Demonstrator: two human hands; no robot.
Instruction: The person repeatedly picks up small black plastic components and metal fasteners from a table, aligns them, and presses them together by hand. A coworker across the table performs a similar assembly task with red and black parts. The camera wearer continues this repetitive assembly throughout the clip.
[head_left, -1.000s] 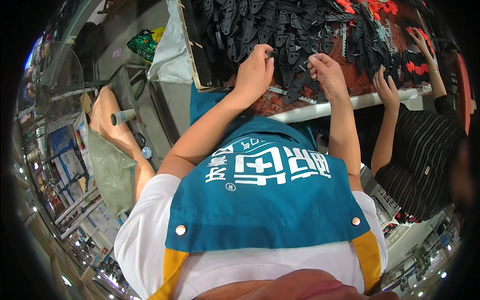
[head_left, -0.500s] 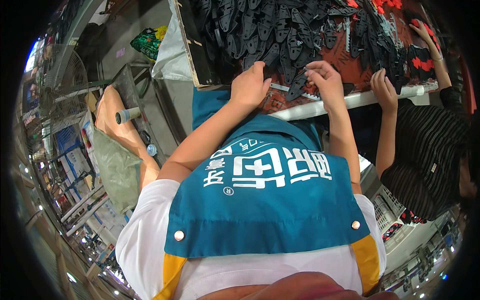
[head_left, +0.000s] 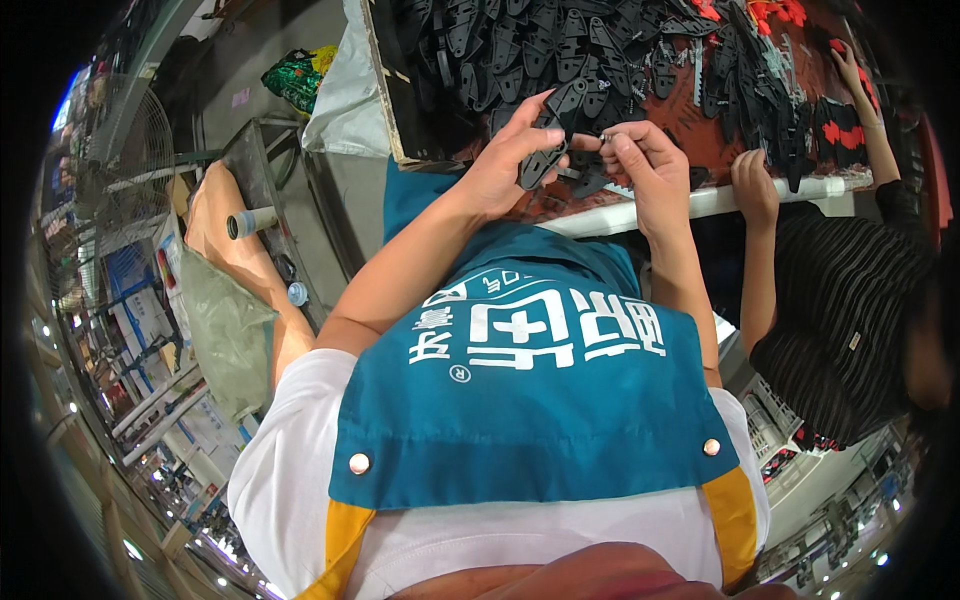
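My left hand (head_left: 505, 165) grips a black plastic part (head_left: 548, 150), long and pointed with small holes, tilted above the near edge of the table. Close to its right side, my right hand (head_left: 648, 165) pinches thumb and forefinger together on a tiny item too small to name. Under and beyond both hands, many similar black plastic parts (head_left: 570, 45) lie heaped on the reddish tabletop (head_left: 672, 115). Grey toothed strips (head_left: 697, 75) lie among them, to the right of the heap.
A wooden board (head_left: 392, 95) edges the table's left side, and a white rim (head_left: 620, 213) runs along its front. At the right a co-worker in a striped black top (head_left: 830, 310) has both hands at the table, near red-and-black parts (head_left: 840, 128).
My left hand has come up from the heap with a black plastic part in it. My right hand's fingers have closed into a pinch beside that part.
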